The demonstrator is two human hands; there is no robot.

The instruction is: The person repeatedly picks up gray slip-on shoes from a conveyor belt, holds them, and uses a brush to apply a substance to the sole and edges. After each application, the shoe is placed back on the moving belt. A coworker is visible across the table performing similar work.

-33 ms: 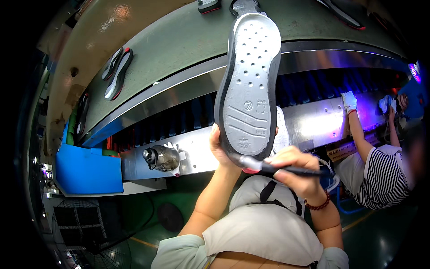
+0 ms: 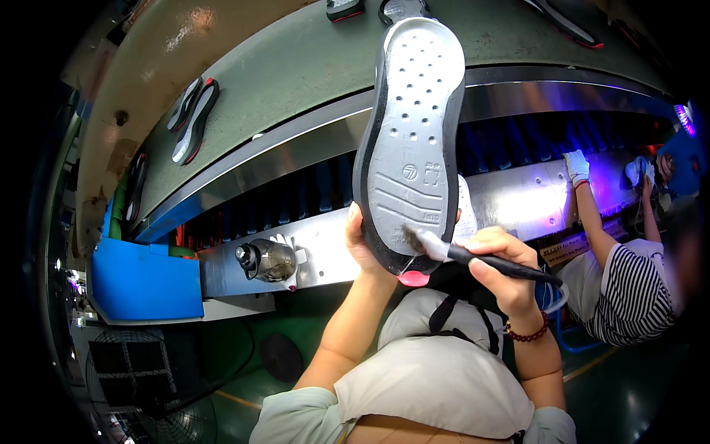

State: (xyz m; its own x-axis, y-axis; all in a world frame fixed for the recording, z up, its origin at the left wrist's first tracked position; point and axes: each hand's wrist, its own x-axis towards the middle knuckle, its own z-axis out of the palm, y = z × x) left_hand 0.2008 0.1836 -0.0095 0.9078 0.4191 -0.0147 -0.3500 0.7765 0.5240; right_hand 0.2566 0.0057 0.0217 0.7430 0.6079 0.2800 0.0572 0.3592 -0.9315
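We held the shoe sole (image 2: 410, 170) raised in front of us, its long axis running almost straight away from our body, perforated end farthest. Our left hand (image 2: 364, 251) gripped its near end, thumb along the left edge. Our right hand (image 2: 506, 268), just beside that end on the right, clasped the brush (image 2: 484, 263), handle slanting across the sole's axis, bristles apparently touching its face above the pink tab (image 2: 413, 279).
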